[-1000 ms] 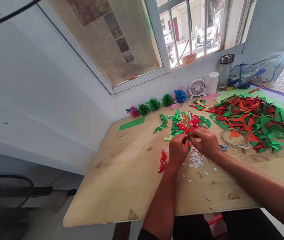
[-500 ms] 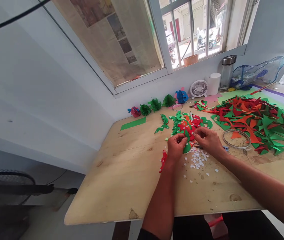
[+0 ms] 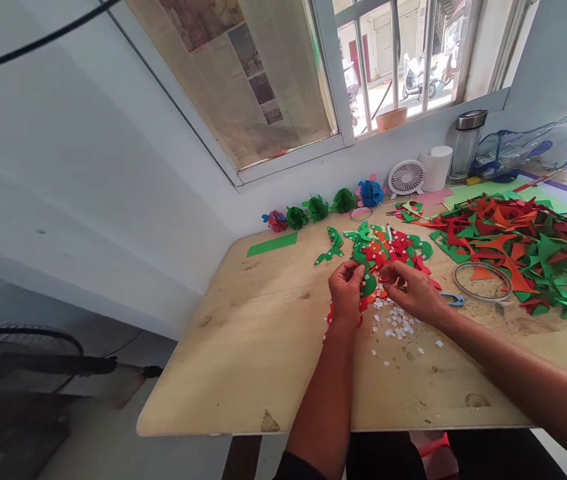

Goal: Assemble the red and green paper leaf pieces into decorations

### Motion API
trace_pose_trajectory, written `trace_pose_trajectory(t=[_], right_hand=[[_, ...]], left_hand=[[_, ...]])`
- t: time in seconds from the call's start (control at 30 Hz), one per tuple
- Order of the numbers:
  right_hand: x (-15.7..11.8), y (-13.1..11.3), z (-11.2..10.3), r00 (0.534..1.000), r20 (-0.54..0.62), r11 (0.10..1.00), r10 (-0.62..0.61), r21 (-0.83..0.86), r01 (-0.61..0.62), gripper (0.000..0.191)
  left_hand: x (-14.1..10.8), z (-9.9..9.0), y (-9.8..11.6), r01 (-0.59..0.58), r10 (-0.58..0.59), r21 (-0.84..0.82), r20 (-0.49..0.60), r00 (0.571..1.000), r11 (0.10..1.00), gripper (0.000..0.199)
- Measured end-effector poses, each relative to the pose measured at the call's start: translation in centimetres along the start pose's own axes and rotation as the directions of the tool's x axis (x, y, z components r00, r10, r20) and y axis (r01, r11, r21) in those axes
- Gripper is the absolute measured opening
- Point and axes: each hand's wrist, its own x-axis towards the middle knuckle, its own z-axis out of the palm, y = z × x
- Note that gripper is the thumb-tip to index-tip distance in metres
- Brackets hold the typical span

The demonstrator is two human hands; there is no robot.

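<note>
My left hand (image 3: 346, 287) is closed, pinching a green paper cutout (image 3: 369, 285) with small white squares on it. Just to its right is my right hand (image 3: 413, 288), thumb and forefinger slightly apart, with no object visible between them. Beneath the right hand lies a pair of scissors with a blue handle (image 3: 453, 300), its blades mostly hidden. Small white squares (image 3: 398, 323) are scattered on the table below the hands. Red paper cutouts (image 3: 329, 313) lie partly covered by my left wrist. Behind the hands is a pile of green and red cutouts (image 3: 398, 247) dotted with white squares.
A heap of red, orange and green paper scraps (image 3: 528, 240) covers the right of the wooden table (image 3: 243, 347). A tape roll (image 3: 483, 281) lies before it. Along the wall stand folded paper ornaments (image 3: 318, 208), a white fan (image 3: 406, 177) and a glass bottle (image 3: 467, 147).
The right hand's fingers have parted a little from their pinch and moved slightly off the green cutout. More red paper shows beside my left wrist. The view has shifted slightly.
</note>
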Motion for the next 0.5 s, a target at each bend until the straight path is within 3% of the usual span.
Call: trace_pose_trajectory(t=[0.17,0.33,0.5], right_hand=[[-0.10,-0.34,0.06,0.994,0.064,0.995,0.092,0.018,-0.093,0.020],[-0.01,0.00,0.16,0.982,0.162,0.990,0.098,0.082,-0.112,0.024],[0.17,0.40,0.14,0.972,0.177,0.936,0.153,0.291,-0.200,0.029]], left_hand=[[-0.36,0.50,-0.11,-0.010,0.010,-0.017,0.029,1.000,1.000,0.024],[-0.79,0.93,-0.10,-0.019,0.021,-0.027,0.082,0.996,0.999,0.023],[-0.78,0.80,0.16,0.107,-0.093,-0.102,0.129,0.987,0.989,0.029]])
